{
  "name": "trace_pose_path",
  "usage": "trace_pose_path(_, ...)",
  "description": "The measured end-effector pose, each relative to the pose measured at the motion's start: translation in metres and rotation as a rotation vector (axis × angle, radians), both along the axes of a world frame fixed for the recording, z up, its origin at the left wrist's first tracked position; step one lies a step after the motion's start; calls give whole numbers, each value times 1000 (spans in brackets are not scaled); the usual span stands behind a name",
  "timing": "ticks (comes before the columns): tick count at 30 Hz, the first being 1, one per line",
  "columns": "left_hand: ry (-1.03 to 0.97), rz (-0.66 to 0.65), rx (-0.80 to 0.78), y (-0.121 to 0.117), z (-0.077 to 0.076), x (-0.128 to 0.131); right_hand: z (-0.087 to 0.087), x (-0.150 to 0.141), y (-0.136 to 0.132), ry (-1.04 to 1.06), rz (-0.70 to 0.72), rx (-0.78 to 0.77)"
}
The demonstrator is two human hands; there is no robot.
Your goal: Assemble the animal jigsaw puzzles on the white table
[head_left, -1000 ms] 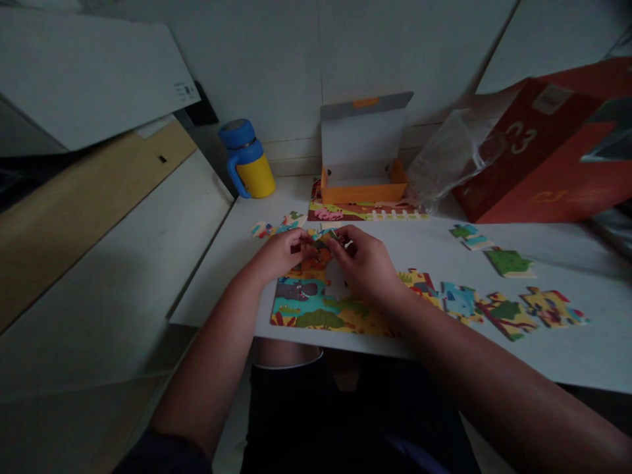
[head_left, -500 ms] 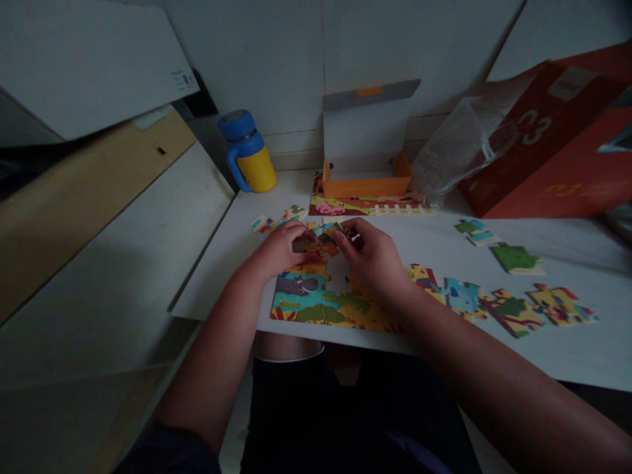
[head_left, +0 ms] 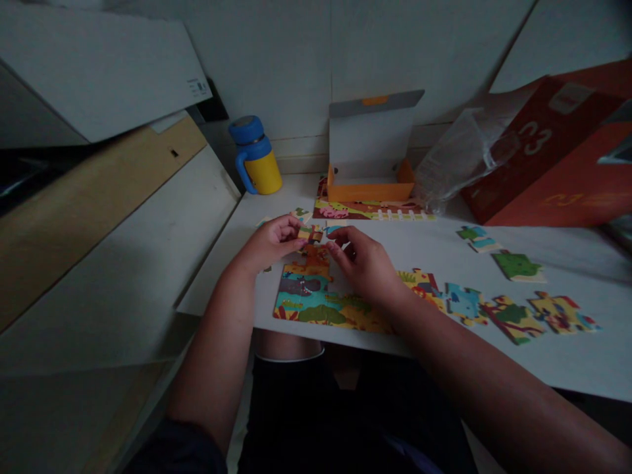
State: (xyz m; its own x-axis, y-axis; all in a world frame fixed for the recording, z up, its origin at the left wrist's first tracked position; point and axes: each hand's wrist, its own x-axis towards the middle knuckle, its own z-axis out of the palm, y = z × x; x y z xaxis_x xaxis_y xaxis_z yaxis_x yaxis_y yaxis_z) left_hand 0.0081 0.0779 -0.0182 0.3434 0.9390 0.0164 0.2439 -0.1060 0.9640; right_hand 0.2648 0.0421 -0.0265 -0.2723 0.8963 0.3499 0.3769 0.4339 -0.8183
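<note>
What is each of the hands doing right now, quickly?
Left hand: closed on a puzzle piece, pinched between thumb and fingers.
Right hand: partly open, thumb and index finger apart, with no piece visible between them.

A single view here, riding on the person's head, pitched forward and down: lap (head_left: 306, 421) at the bottom edge, left hand (head_left: 274, 243) and right hand (head_left: 368, 263) close ahead mid-frame, table (head_left: 434, 243) beneath them, pale wall (head_left: 276, 66) beyond, up top.
</note>
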Motion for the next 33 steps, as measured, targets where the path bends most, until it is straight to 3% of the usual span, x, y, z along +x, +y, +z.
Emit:
trace_pose_path(5, 74, -14, -72, -2, 5, -23, 2, 2, 0, -96, 22, 43)
trace_pose_path(11, 165, 3, -100, 2, -3, -37, 4, 1, 0, -131, 41, 46)
trace_pose_path(18, 211, 99, -77, 4, -7, -33, 1, 1, 0, -138, 51, 60)
trace_pose_path(33, 347, 71, 35, 11, -22, -29, -7, -3, 1, -226, 92, 80)
